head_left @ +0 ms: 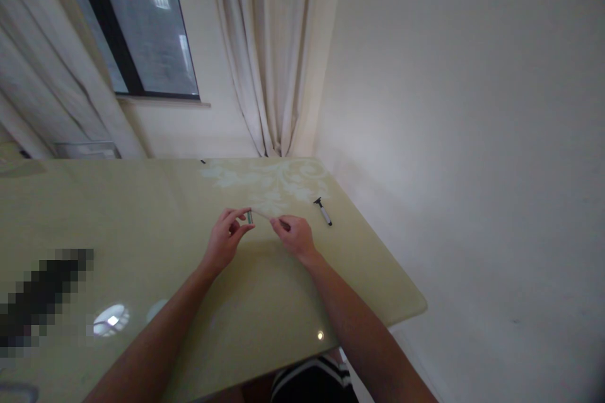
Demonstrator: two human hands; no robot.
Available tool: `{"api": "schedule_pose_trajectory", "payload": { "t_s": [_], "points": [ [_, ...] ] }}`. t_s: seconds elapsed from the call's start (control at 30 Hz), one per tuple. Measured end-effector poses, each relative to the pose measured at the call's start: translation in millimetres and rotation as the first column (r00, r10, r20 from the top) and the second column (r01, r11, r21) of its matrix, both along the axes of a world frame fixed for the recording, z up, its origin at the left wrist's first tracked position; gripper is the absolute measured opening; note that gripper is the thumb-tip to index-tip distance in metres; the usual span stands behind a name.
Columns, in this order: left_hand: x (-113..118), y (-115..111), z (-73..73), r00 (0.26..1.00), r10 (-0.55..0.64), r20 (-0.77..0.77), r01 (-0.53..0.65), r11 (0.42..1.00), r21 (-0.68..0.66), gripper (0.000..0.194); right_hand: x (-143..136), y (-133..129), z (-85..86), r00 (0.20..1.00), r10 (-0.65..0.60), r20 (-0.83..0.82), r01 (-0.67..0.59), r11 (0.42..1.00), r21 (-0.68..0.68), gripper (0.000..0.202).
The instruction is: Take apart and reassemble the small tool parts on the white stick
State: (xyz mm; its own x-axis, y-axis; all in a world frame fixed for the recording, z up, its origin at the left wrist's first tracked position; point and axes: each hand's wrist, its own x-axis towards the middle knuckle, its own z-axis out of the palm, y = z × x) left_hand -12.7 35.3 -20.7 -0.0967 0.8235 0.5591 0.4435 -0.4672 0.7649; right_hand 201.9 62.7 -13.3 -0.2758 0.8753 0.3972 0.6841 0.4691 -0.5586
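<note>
My left hand (230,230) pinches a small flat piece (250,218) with green and pale stripes between thumb and fingertips, holding it upright above the table. Its exact kind is too small to tell. In my right hand (295,234) is a slim tool (261,213) with a pale thin shaft and a dark handle end showing by the palm. The tip of that shaft reaches the upper end of the striped piece; whether they touch I cannot tell. A razor (324,211) with a grey and black handle lies to the right of my right hand.
The glossy greenish table (265,302) has a pale floral pattern near its far corner. A tiny dark object (203,162) lies at the far edge. A wall (449,138) borders the table's right side; a curtain (269,44) hangs behind. Something at left is pixelated.
</note>
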Motion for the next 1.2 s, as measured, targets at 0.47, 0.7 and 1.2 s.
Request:
{"api": "schedule_pose_trajectory", "payload": {
  "t_s": [0.47, 0.7, 1.2],
  "points": [
    [-1.6, -1.0, 1.5, 1.000, 0.018, -0.004, -0.018, 1.000, -0.008, 0.033, -2.6, -2.6, 1.6, 0.999, 0.036, 0.001, -0.036, 0.999, 0.010, 0.050],
    [-2.2, -1.1, 2.7, 0.999, 0.032, 0.003, -0.032, 0.999, -0.016, 0.033, -2.7, -2.8, 0.5, 0.999, 0.034, 0.005, -0.034, 0.999, 0.001, 0.047],
    [-3.6, 0.7, 2.1, 0.999, 0.041, 0.009, -0.041, 0.999, -0.008, 0.034, -1.8, -0.6, -1.6, 1.000, 0.008, 0.014, -0.008, 1.000, 0.010, 0.047]
  ]
}}
